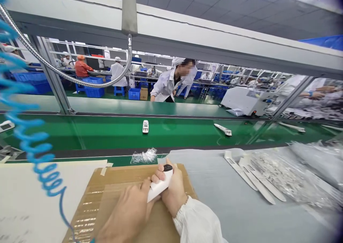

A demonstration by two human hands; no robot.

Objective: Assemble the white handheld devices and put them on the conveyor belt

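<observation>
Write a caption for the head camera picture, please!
Left hand and right hand hold a white, dark-ended piece above brown cardboard.

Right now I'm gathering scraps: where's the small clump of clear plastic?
In the head view, the clump lies slightly left of centre, between the cardboard and the green belt.

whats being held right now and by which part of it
A white device: the right grip wraps it near its dark end, the left grip holds its nearer end.
</observation>
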